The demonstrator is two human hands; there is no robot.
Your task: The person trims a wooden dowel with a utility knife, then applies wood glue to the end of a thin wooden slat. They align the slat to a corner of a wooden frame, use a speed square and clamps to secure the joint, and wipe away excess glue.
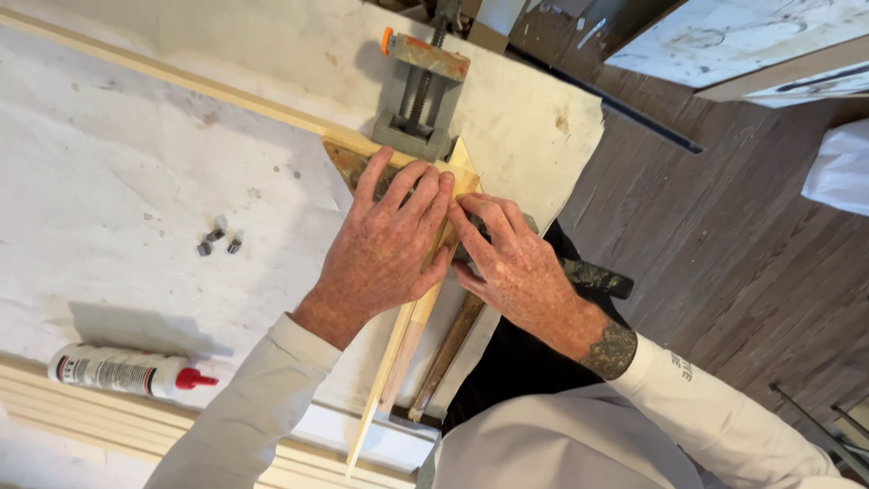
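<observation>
My left hand (pixel 385 244) lies flat, fingers spread, pressing the near strip of pale wood moulding (pixel 407 340) down just below the corner clamp (pixel 418 95). My right hand (pixel 511 263) sits just right of that joint, fingers curled against the moulding's outer edge and over something dark I cannot make out; neither hand has a closed grip on anything. The second strip (pixel 181 81) runs away leftward from the clamp across the bench (pixel 118 199).

I'd judge the mitre the weak spot: if I lean unevenly with the left hand, the near strip could slide or tip at the corner, leaving a gap or a step. My fingertips are tight against the clamp's jaw side, so a slip could pinch them.

The hammer's wooden handle (pixel 448 349) lies under my right wrist, below the clamp; an elbow nudge could roll it off the edge. The glue bottle (pixel 131 371) lies on its side far left of the clamp, and the small metal fasteners (pixel 220 240) sit loose, easy to scatter.
</observation>
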